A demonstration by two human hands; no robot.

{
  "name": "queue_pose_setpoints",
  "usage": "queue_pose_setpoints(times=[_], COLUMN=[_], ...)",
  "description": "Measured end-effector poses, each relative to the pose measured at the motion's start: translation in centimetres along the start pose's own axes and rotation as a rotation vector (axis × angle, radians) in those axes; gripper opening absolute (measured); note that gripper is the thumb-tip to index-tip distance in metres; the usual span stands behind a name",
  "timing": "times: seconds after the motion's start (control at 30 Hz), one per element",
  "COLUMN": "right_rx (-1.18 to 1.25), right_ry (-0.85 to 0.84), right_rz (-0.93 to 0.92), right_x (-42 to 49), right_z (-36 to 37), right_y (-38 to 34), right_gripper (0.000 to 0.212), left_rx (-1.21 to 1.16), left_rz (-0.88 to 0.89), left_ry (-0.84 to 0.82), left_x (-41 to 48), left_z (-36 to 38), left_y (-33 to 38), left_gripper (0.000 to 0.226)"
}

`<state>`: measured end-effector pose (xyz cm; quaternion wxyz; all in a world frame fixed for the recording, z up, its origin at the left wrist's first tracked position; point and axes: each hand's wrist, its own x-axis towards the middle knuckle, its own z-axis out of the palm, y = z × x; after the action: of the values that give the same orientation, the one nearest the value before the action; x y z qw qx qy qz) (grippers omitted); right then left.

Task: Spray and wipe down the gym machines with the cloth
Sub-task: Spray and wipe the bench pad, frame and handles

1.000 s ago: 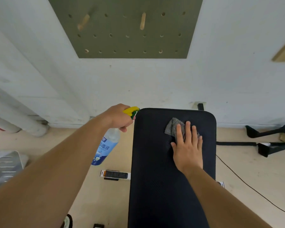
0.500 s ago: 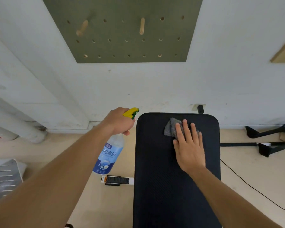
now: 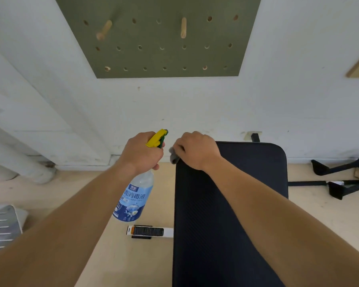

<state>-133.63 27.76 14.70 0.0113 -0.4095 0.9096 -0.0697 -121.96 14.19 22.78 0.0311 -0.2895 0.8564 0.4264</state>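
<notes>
While the fingers [image 3: 180, 146] of the right hand [image 3: 195, 151] curl round the cloth [image 3: 174, 156] at the bench [image 3: 236, 204] corner, the left hand [image 3: 142, 153] grips the bottle [image 3: 133, 197] just left of them; hanging below the fingers, the cloth may slip off the edge.

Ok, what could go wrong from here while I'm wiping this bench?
1. The cloth hangs past the far left corner of the bench pad under your right hand; it might slip off to the floor.
2. The spray bottle in your left hand has its yellow nozzle right beside the right hand and off the pad, so a squeeze now would likely wet the hand or the wall instead.
</notes>
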Motion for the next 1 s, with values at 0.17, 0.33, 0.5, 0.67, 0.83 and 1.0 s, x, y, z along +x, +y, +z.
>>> queue_pose_setpoints(times=[0.17,0.33,0.5,0.67,0.83,1.0], right_rx=[0.133,-0.009,-0.062,-0.048,-0.027,0.093], right_ry=[0.022,0.047,0.063,0.098,0.129,0.047], right_rz=[0.387,0.364,0.135,0.069,0.195,0.472], right_x=[-2.9,-1.0,0.9,-0.1,-3.9,-10.7], right_z=[-1.2,-0.7,0.7,0.8,-0.5,-2.7], right_y=[6.7,3.0,-0.8,0.8,7.5,18.4], right_gripper=[0.042,0.045,0.040,0.042,0.052,0.054], left_rx=[-0.027,-0.097,-0.178,-0.103,-0.075,-0.006], left_rz=[0.024,0.030,0.001,0.005,-0.044,-0.099], left_ry=[-0.028,-0.028,-0.035,-0.060,-0.131,-0.212], left_x=[-0.3,-0.6,-0.1,0.3,-1.2,-1.8], left_z=[0.8,0.2,0.0,2.4,6.1,10.4], left_y=[1.1,0.1,0.0,1.6,4.6,9.0], left_gripper=[0.021,0.020,0.023,0.020,0.035,0.029])
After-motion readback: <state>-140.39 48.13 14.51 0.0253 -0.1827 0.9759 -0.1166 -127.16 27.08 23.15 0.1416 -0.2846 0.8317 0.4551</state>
